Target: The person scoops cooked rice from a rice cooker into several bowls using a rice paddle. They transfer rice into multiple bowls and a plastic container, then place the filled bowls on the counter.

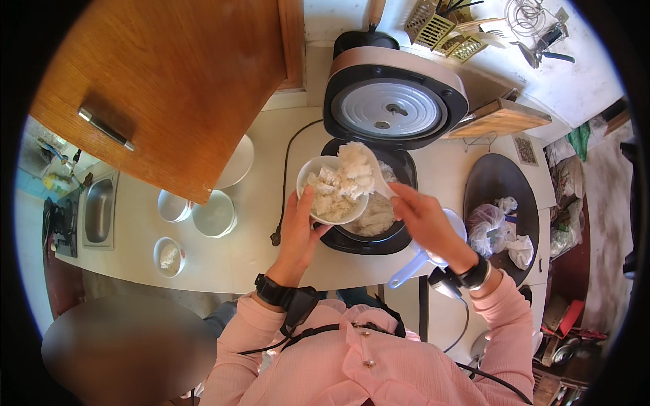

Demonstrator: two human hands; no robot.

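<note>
My left hand [300, 223] holds a white bowl [332, 219] with cooked rice in it, above the left part of an electric rice cooker [376, 247]. A white rice paddle [381, 180] is in my right hand [424, 213], its blade heaped with a lump of rice [354, 165] over the bowl's right side. The cooker's lid [393, 108] stands up, and rice [373, 218] lies in the pot below. A blue-handled strainer or scoop [406, 271] is partly hidden under my right forearm.
On the left stand several bowls [214, 213], a small bowl with rice [176, 256] and a sink [99, 213]. An open wooden cupboard door [177, 76] juts over the counter. To the right, plastic bags [487, 231] lie on a dark round board [482, 172]. Someone's blurred head is at lower left.
</note>
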